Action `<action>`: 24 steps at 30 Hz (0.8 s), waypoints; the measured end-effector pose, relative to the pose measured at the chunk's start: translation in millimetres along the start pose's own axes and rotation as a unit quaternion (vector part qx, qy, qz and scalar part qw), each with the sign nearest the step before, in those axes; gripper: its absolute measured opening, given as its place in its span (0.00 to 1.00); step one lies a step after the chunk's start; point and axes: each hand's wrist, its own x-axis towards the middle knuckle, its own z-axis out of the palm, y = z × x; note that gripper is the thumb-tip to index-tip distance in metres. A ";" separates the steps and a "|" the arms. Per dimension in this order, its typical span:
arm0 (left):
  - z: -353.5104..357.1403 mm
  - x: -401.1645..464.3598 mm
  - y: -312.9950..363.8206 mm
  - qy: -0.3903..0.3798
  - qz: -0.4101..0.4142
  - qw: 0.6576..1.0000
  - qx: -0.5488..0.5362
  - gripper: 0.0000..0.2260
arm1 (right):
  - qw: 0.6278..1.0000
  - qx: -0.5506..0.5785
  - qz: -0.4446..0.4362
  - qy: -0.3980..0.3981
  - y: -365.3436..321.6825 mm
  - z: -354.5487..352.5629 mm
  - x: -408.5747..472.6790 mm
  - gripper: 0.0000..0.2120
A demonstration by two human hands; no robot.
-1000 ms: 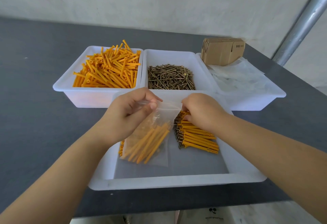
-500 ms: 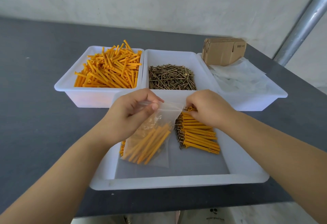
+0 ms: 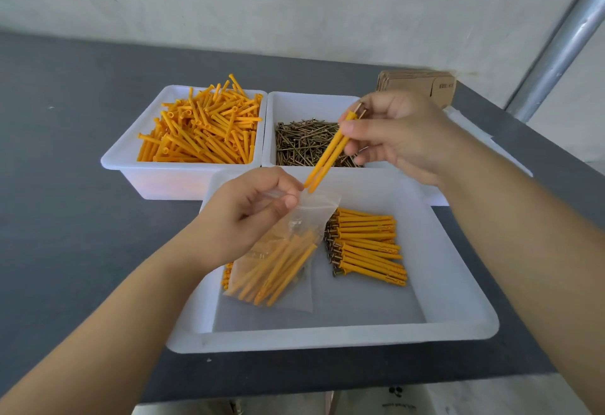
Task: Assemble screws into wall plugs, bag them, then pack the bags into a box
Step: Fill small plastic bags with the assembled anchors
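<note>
Plugs [image 3: 329,152] pinched, right hand [image 3: 397,137], apparently two.

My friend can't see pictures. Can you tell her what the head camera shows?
The right hand lowers two screw-filled orange plugs toward a clear bag pinched open by the left hand. Below, a white tray holds more assembled plugs.

The left hand [image 3: 248,218] pinches the mouth of a clear bag [image 3: 281,257] of orange plugs above the near tray [image 3: 327,337]. The right hand [image 3: 402,136] holds two plugged screws [image 3: 327,155] tilted, tips just above the bag's mouth. Right of the bag, a pile of assembled plugs [image 3: 370,247] lies in the near tray. Behind the near tray stand a tub of plugs [image 3: 203,132] and a tub of screws [image 3: 304,142] on the dark surface [image 3: 65,185].
</note>
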 end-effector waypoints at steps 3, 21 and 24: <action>-1.3 -0.5 0.2 -0.002 0.017 1.000 -0.012 0.06 | 0.995 0.007 0.058 -0.084 8.9 17.5 5.4 0.03; -3.3 -0.6 -5.7 0.028 0.018 0.999 0.006 0.06 | 0.780 -0.615 0.027 -0.107 77.0 -0.3 -9.6 0.12; -2.8 -0.5 -4.7 0.029 0.019 0.999 0.009 0.07 | 0.753 -0.649 0.017 -0.109 92.5 2.0 -10.7 0.16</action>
